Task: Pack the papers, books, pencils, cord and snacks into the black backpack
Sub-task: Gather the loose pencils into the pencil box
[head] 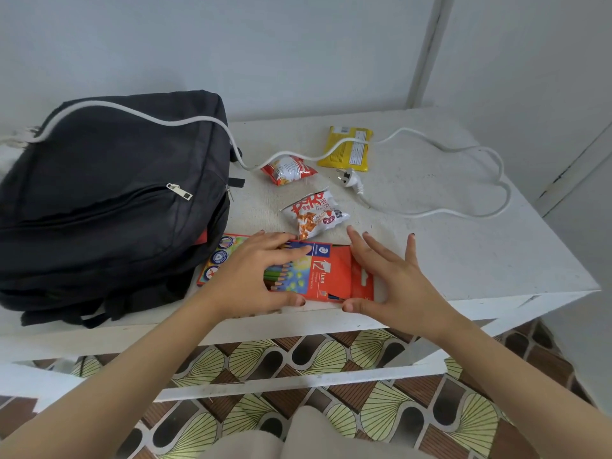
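Three snacks (314, 213), one cord (440, 213)

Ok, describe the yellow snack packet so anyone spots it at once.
Start at the black backpack on the white table. Right of it, farther back, lies the yellow packet, the white cord draped across it. The two snack bags nearby are red and white; it alone is yellow.
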Available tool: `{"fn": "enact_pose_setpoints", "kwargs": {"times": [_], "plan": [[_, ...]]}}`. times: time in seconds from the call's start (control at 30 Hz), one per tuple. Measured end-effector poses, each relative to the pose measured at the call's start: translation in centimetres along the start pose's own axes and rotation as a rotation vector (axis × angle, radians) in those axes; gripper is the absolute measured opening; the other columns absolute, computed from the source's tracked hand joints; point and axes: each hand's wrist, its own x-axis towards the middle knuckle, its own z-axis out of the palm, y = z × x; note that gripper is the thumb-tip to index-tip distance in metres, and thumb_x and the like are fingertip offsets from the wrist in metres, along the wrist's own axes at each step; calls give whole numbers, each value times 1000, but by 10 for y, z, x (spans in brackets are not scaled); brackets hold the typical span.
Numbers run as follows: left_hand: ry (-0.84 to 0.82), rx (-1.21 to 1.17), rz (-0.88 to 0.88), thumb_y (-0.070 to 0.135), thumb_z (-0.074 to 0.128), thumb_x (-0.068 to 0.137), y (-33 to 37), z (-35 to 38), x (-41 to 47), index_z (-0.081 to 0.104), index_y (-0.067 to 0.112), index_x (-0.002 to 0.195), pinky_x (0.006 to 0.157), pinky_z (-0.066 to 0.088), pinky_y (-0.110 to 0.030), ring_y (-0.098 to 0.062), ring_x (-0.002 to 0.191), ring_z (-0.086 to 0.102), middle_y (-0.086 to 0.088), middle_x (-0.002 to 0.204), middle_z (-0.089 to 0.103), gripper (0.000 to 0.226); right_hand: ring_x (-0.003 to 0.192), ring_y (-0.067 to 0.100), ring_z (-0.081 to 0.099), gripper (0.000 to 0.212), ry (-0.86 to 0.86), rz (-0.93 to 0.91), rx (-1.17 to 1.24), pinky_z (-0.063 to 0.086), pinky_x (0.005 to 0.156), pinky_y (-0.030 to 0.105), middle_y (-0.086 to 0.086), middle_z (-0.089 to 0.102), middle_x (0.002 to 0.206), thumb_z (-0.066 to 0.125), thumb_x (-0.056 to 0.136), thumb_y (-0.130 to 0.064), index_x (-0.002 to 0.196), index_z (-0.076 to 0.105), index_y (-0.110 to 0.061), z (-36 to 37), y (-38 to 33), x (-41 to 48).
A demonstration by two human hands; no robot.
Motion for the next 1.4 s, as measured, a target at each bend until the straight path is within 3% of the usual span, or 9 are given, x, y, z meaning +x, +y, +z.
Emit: {"fn": "enact_pose_setpoints", "kwargs": {"times": [0.13, 0.4, 0.57, 0.67, 0.8, 0.87, 1.03, 1.23, 1.4], "plan": [[-7, -6, -3, 69, 59, 60, 1, 0, 0, 53, 29, 131, 96, 7, 0, 15, 112, 22, 18, 130, 37, 82, 144, 6, 9, 100, -5, -2, 41, -24, 109, 53, -25, 29, 141, 39, 66, -86, 139, -20, -52, -2, -3, 3], [-28, 48, -42, 69, 60, 64, -4, 6, 1, 52, 29, 132, 108, 29, -35, -6, 122, 40, 4, 138, 47, 79, 144, 9, 13, 104, -33, -29, 5, -27, 107, 51, -11, 33, 150, 43, 65, -82, 138, -24, -50, 6, -17, 21], [-77, 25, -53, 73, 55, 63, -2, -1, 0, 36, 39, 139, 105, -8, -7, 7, 128, 16, 8, 150, 29, 86, 144, 10, 11, 109, -60, -15, -87, -30, 105, 41, -11, 31, 151, 32, 59, -89, 140, -24, -43, 4, -13, 20], [-110, 104, -73, 78, 49, 62, -6, -6, -5, 25, 41, 143, 110, -16, -24, -2, 139, 11, 9, 152, 22, 92, 143, 14, 10, 108, -54, 11, -61, -25, 108, 39, -7, 29, 152, 32, 59, -90, 142, -15, -39, 3, -14, 19], [-88, 77, -161, 67, 65, 65, -6, -13, -15, 27, 40, 142, 116, 14, -46, -7, 132, 25, 13, 144, 34, 90, 143, 17, 13, 104, -51, 9, -2, -8, 114, 37, -5, 26, 153, 40, 62, -83, 147, 4, -36, 4, -18, 18], [-63, -7, -183, 57, 76, 63, -1, -13, -19, 19, 42, 143, 105, 35, -38, -2, 120, 35, 21, 130, 41, 99, 142, 17, 20, 99, -21, -32, -7, 5, 113, 30, -2, 29, 153, 44, 63, -81, 146, 25, -31, 5, -19, 17], [-67, -20, -201, 53, 81, 57, 18, -7, -25, -19, 42, 143, 98, 31, -17, 3, 121, 36, 26, 134, 41, 132, 140, 19, 22, 92, -104, -125, -124, 11, 111, 32, 1, 27, 153, 50, 64, -81, 143, 26, -41, 2, -30, 10], [-25, -29, -106, 58, 77, 61, 33, -18, -34, -11, 47, 143, 95, 21, -6, 6, 119, 34, 27, 133, 39, 121, 115, 15, 46, 73, 101, -258, -72, 32, 99, 30, 2, 51, 130, 59, 69, -68, 133, 51, -34, -9, -36, 1], [135, 64, 41, 73, 43, 78, 47, -45, -46, 5, 32, 149, 109, 19, -18, -6, 122, 40, 8, 132, 50, 90, 114, 10, 46, 68, 258, -284, 65, 32, 98, 29, -2, 52, 128, 62, 69, -65, 129, 54, -35, -8, -38, -2]]}}
